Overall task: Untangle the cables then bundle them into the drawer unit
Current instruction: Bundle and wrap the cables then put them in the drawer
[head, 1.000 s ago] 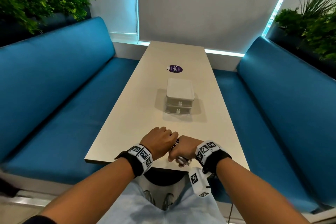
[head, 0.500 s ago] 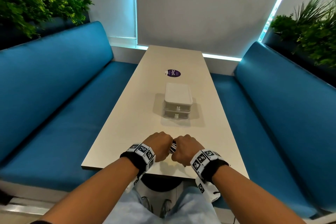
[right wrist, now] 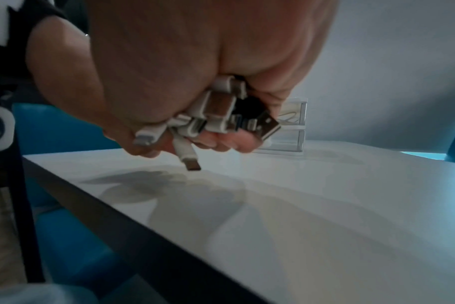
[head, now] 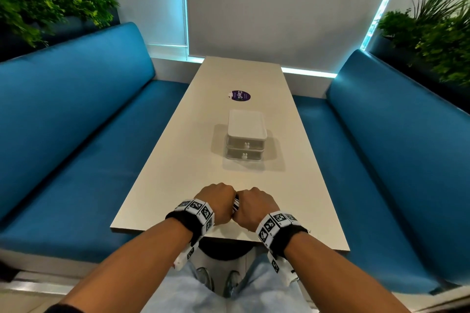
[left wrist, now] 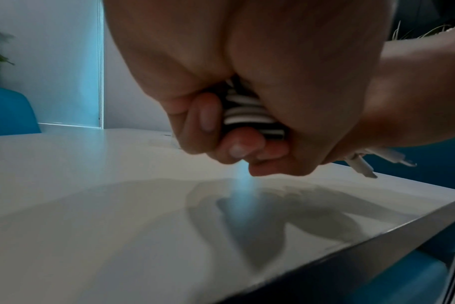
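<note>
**Both fists on the cable bundle at the near desk edge**

Head view: left hand (head: 219,203) & right hand (head: 254,207) sit knuckle to knuckle over the near end of the long pale rectangular desk (head: 178,173), just inside its edge. Between them a sliver of the black-and-white coiled cable bundle (head: 236,206) shows; rest is hidden by the fists.

Left wrist view: left hand (left wrist: 221,86) has fingers (left wrist: 207,115) curled tight round the bundle (left wrist: 249,115), w/ black and white strands stacked in bands. White plug ends (left wrist: 361,164) stick out to the right, past the other hand. Hand hangs just above the desk (left wrist: 117,216), its shadow below; probably not touching, though the angle is poor.

Right wrist view: right hand (right wrist: 195,72) grips the plug end of the bundle (right wrist: 218,115): white connectors, a metal USB plug (right wrist: 268,125), and one white lead w/ a small connector (right wrist: 189,159) pointing down toward the desk (right wrist: 299,205).

The small white two-drawer unit w/ clear drawer fronts (head: 246,136) stands mid-desk, well apart from the hands on the far side, both drawers closed. In the right wrist view something pale lies inside its top drawer (right wrist: 294,115), too blurred to name. Beyond it a round purple sticker (head: 241,95). Blue padded benches (head: 76,122) run left and right of the desk; green plants (head: 45,2) behind them.
</note>
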`<action>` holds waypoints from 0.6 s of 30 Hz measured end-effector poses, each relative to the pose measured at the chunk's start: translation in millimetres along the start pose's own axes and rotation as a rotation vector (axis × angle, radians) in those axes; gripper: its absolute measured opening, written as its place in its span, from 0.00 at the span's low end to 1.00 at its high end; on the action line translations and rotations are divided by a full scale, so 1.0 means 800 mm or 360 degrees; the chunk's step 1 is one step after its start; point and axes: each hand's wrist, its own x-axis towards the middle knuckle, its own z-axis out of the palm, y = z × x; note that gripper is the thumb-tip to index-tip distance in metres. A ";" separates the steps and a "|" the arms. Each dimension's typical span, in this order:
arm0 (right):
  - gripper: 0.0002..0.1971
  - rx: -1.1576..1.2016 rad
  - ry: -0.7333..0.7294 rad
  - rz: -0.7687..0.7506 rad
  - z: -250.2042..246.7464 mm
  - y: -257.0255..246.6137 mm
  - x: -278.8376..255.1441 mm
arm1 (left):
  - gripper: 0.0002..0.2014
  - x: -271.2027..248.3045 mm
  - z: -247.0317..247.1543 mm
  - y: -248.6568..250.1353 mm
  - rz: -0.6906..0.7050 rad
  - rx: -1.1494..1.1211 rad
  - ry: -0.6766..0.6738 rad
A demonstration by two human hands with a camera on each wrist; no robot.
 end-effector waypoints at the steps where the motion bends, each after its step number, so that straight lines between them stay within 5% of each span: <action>1: 0.10 -0.0021 0.0004 -0.0021 0.003 0.000 0.000 | 0.02 0.000 0.004 -0.001 -0.0008 -0.0032 -0.0017; 18: 0.13 -0.0220 -0.0055 -0.0212 0.015 0.016 0.020 | 0.08 0.025 0.028 -0.010 -0.0033 -0.0394 -0.0161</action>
